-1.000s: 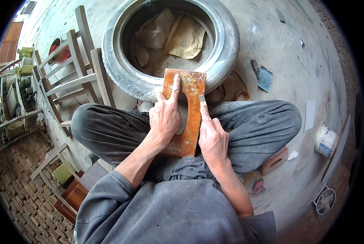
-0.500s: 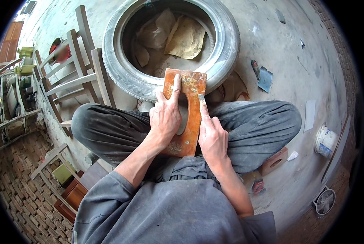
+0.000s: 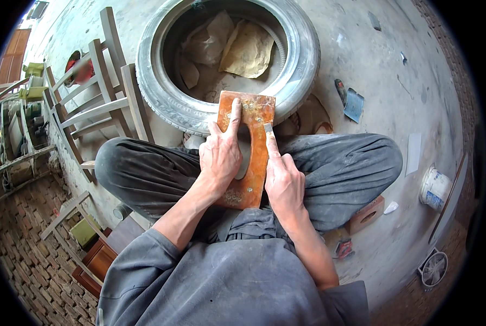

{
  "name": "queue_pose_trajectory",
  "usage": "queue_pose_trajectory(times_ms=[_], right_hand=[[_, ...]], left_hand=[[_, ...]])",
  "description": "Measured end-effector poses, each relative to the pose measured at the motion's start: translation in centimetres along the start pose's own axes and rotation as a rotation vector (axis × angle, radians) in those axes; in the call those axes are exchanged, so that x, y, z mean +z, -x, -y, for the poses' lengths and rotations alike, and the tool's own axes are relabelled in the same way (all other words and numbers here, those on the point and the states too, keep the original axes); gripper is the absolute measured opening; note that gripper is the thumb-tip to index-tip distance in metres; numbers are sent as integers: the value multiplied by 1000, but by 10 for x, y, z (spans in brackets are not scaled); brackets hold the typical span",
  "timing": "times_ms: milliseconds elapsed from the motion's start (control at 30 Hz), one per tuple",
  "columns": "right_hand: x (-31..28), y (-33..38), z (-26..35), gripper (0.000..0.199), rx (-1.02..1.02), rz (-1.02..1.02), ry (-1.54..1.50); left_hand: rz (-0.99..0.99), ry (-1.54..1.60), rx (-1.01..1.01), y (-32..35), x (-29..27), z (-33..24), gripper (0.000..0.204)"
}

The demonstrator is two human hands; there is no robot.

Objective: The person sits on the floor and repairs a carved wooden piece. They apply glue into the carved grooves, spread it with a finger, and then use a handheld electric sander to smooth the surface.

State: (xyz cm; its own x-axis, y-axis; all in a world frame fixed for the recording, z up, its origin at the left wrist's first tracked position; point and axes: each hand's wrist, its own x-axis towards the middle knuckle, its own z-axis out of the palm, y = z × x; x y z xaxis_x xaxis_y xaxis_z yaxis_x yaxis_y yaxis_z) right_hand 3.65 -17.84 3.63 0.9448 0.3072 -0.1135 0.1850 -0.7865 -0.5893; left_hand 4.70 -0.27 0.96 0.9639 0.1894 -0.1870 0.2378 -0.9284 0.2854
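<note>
An orange-brown wooden piece (image 3: 254, 117) with a curved cut-out along one side rests on my crossed legs, its far end leaning toward the tyre. My left hand (image 3: 219, 157) lies flat on top of it, index finger stretched toward the far end. My right hand (image 3: 282, 182) grips the piece's right edge, and a small grey scrap (image 3: 267, 128) sits under its extended forefinger against that edge. What the scrap is made of cannot be told.
A grey tyre (image 3: 303, 65) lies flat ahead with crumpled brown paper (image 3: 248, 49) inside. Pale wooden chair frames (image 3: 99, 100) stand left. A scraper (image 3: 354, 103) lies on the concrete right, a white tub (image 3: 434, 187) and a small fan (image 3: 434, 269) farther right. A wooden block (image 3: 368, 214) sits by my right knee.
</note>
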Motion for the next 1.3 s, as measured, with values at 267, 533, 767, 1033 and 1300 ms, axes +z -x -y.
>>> queue_pose_trajectory(times_ms=[267,533,767,1033,1300], right_hand=[[-3,-6,2,62,-8,-9,-1],[-3,-9,4,55,27,-17,-29],[-6,4,0,59,70,-28,-56],[-1,-3,-5,65,-2,-4,20],[2,-4,-4,61,16,-17,19]], left_hand=[[4,4,1,0,2,1,97],[-48,-3,35,0,3,3,94],[5,-38,24,-3,4,3,96],[-29,-28,43,0,10,7,97],[15,-4,10,-2,6,5,95]])
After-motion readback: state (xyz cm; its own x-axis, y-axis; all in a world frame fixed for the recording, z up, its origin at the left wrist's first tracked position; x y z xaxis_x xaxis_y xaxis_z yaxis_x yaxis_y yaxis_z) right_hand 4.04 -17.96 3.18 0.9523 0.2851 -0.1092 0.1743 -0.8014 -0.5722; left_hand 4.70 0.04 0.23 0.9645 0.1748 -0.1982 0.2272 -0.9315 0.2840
